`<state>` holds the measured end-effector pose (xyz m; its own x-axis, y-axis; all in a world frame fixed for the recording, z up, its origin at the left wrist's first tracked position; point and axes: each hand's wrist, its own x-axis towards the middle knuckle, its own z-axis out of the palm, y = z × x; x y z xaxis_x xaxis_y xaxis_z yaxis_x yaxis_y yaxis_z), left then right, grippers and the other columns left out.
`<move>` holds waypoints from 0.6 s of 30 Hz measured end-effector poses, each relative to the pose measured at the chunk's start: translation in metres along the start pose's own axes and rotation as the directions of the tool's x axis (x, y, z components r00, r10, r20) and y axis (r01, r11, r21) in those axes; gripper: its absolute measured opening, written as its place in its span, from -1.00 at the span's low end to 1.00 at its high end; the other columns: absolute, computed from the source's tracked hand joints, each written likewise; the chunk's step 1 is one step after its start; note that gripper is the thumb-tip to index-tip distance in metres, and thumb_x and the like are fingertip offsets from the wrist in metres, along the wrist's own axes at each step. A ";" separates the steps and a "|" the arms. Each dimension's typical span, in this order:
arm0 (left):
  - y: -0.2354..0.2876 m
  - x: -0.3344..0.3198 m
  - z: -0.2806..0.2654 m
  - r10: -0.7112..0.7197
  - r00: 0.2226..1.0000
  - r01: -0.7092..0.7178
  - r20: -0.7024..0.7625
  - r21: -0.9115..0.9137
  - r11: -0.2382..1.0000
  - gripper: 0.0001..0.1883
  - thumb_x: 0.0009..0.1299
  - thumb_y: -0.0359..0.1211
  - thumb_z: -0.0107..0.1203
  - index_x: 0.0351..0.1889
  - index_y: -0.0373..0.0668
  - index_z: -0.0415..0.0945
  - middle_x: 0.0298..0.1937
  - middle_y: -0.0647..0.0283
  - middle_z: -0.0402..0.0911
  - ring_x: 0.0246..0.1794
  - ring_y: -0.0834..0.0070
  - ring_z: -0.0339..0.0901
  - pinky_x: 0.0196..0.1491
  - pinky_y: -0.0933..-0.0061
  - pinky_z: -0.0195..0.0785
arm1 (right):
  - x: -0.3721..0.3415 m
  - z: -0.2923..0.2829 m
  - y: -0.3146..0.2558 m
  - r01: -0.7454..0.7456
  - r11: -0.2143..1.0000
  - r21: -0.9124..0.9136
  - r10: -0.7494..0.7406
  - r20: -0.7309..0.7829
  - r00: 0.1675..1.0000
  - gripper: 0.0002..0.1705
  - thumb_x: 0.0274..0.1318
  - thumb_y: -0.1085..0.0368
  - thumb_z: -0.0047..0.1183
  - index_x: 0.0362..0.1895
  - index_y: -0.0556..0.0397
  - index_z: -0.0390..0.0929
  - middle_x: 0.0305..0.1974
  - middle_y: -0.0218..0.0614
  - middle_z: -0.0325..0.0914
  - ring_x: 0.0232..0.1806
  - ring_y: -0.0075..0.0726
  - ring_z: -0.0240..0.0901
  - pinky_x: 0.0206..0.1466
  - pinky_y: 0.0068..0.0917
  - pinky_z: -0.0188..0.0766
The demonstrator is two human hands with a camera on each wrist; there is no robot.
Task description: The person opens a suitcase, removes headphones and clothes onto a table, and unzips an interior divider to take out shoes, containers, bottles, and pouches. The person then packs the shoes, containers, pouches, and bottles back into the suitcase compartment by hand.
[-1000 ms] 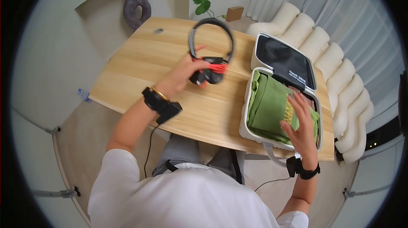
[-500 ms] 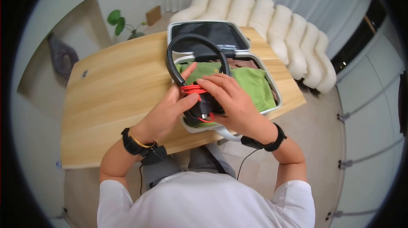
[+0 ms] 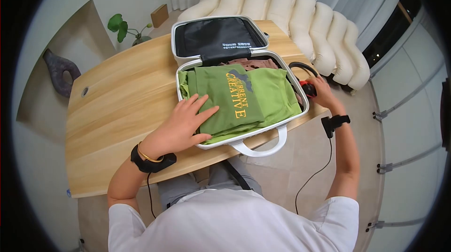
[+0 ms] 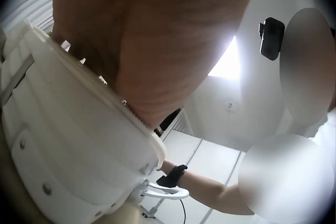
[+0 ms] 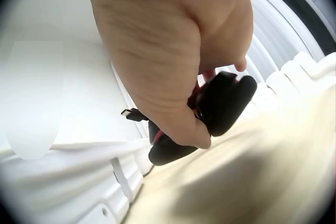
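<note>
Beside the suitcase [image 3: 216, 32], right fingers [image 3: 320, 83] grip headphones [image 5: 226, 104]

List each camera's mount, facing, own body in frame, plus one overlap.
Head: worn on the head, looks forward and down at an open suitcase; left hand, right hand, white shirt show.
Left wrist: worn there, looks up along the suitcase's outer wall; left hand, right arm show.
Right wrist: worn there, looks at headphones beside the suitcase; right hand shows, gripping them.
Shared by head and right wrist: headphones, right hand.
</note>
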<state>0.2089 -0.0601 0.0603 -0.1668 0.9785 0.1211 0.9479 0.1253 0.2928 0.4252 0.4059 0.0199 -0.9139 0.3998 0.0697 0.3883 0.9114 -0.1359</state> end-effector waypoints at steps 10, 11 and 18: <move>-0.013 0.041 -0.013 0.003 1.000 -0.006 -0.031 -0.100 0.995 -0.65 0.25 -0.32 0.15 0.00 -0.19 0.49 -0.15 0.01 0.61 -0.09 0.12 0.56 -0.01 0.21 0.40 | 0.011 -0.054 -0.139 0.124 0.924 0.362 -0.141 0.020 0.990 -0.18 -0.07 0.34 0.25 0.35 -0.07 0.23 0.12 -0.09 0.42 0.07 0.04 0.41 0.06 -0.21 0.39; -0.015 0.044 -0.023 0.005 1.000 -0.007 -0.026 -0.093 0.996 -0.65 0.25 -0.32 0.15 0.00 -0.19 0.49 -0.15 0.01 0.61 -0.09 0.12 0.56 -0.01 0.21 0.40 | 0.012 -0.049 -0.150 0.124 0.946 0.298 -0.155 0.083 0.984 -0.18 -0.05 0.30 0.25 0.35 -0.09 0.23 0.12 -0.11 0.42 0.02 0.02 0.43 0.01 -0.22 0.42; -0.023 0.029 -0.052 -0.254 0.927 0.085 -0.277 -0.504 0.859 -0.70 0.28 -0.37 0.18 -0.05 -0.20 0.46 -0.13 0.23 0.58 -0.10 0.35 0.52 -0.02 0.36 0.39 | 0.048 -0.077 -0.173 0.269 0.956 0.119 -0.279 0.084 0.956 -0.74 0.03 0.31 0.08 -0.17 0.14 0.59 -0.35 -0.05 0.60 -0.28 0.03 0.53 -0.17 -0.23 0.43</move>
<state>0.1686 -0.0434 0.1069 -0.4705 0.8297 0.3005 0.6638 0.1084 0.7400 0.3232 0.2749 0.1230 -0.9926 0.1196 0.0211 0.1117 0.9671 -0.2286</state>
